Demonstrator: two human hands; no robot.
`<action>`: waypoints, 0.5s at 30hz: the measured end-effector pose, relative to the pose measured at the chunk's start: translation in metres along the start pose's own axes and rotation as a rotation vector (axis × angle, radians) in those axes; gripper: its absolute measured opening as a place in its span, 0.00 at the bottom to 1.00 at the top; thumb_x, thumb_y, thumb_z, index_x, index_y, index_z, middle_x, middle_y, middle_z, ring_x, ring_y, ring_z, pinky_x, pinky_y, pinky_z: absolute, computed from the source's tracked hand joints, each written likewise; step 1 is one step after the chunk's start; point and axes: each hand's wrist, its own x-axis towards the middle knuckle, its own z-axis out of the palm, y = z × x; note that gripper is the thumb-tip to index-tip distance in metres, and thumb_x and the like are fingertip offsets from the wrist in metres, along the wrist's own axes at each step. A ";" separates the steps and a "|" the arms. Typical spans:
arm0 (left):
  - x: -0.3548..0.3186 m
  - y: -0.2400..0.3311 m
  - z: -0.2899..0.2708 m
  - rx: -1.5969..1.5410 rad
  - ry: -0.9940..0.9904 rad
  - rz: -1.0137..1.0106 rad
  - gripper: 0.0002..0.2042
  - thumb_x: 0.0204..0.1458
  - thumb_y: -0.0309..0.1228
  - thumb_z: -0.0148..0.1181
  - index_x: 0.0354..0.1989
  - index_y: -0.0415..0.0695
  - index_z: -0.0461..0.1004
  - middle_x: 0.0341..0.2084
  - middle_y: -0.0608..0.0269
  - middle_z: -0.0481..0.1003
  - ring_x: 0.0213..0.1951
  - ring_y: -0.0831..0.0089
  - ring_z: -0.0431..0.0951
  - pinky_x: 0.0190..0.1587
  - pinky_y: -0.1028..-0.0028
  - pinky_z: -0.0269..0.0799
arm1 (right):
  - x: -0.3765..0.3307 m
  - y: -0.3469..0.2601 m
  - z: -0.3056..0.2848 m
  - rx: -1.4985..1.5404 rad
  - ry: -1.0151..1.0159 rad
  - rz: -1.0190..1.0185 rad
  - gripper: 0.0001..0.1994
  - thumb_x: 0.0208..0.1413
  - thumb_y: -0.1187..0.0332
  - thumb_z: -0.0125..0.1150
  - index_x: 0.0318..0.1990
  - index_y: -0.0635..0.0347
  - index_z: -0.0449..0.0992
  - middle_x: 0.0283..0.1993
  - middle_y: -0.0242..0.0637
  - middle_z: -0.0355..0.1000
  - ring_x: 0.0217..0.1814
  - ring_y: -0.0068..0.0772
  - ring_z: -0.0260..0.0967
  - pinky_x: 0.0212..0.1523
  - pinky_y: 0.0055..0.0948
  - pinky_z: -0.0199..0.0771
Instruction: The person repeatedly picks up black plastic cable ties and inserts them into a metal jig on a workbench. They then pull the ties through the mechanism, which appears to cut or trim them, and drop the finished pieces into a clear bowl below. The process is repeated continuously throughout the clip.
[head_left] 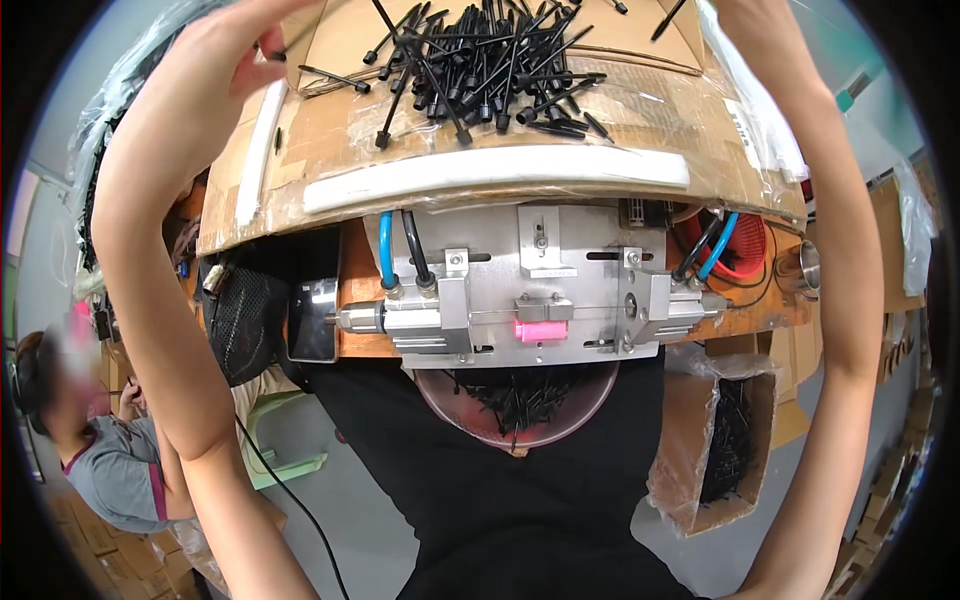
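- Across my front runs the brown wooden table (365, 346), its surface showing in patches beside the machine.
- Off to my left sits a co-worker (115, 480) in a grey shirt, well apart from my arms.
- At the far side of the table, a taped cardboard sheet (650, 100) spreads above the metal fixture.
- Nearer me lies that metal fixture (490, 235), a grey plate with a clamp block at each side and blue and black tubes running into both.
- Below and to my right stands an open carton (765, 415), lined with clear plastic and holding dark pieces.
- At my lap rests a translucent pink bowl (592, 405) with more black pieces in it, partly under the fixture's near edge.
- On the cardboard lies the pile of black rods (490, 75), tangled, many with a knob at one end; it sits between my two hands.
- Behind the fixture's right side is a red basket (745, 255).
- Along the cardboard's near edge runs a white strip (500, 178).
- My left hand (215, 80) is narrowed, thumb and finger on a thin black rod (297, 41), left of the pile.
- My right hand (748, 10) is cut off by the top edge, so I can't tell whether it holds anything; another rod (668, 20) shows near it.
- At the fixture's middle sits a bright pink block (540, 331).
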 end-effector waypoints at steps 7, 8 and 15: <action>-0.083 0.092 0.105 -0.116 0.344 0.053 0.36 0.40 0.12 0.62 0.64 0.34 0.63 0.31 0.58 0.70 0.35 0.63 0.69 0.40 0.68 0.67 | -0.039 -0.034 -0.032 0.754 -0.158 0.787 0.12 0.56 0.72 0.59 0.46 0.69 0.75 0.35 0.45 0.74 0.37 0.41 0.72 0.42 0.35 0.71; -0.105 0.115 0.112 -0.136 0.263 0.032 0.38 0.39 0.12 0.63 0.66 0.33 0.61 0.31 0.59 0.70 0.35 0.63 0.69 0.40 0.68 0.67 | -0.048 -0.035 -0.043 0.933 -0.144 0.894 0.13 0.59 0.73 0.58 0.49 0.69 0.74 0.37 0.41 0.73 0.38 0.34 0.69 0.42 0.30 0.69; -0.170 0.187 0.192 -0.131 -0.052 -0.019 0.31 0.46 0.20 0.56 0.63 0.29 0.62 0.33 0.61 0.65 0.34 0.69 0.67 0.39 0.73 0.68 | -0.108 -0.098 -0.083 1.575 0.150 1.021 0.16 0.66 0.70 0.53 0.57 0.68 0.71 0.44 0.35 0.70 0.41 0.19 0.63 0.41 0.19 0.62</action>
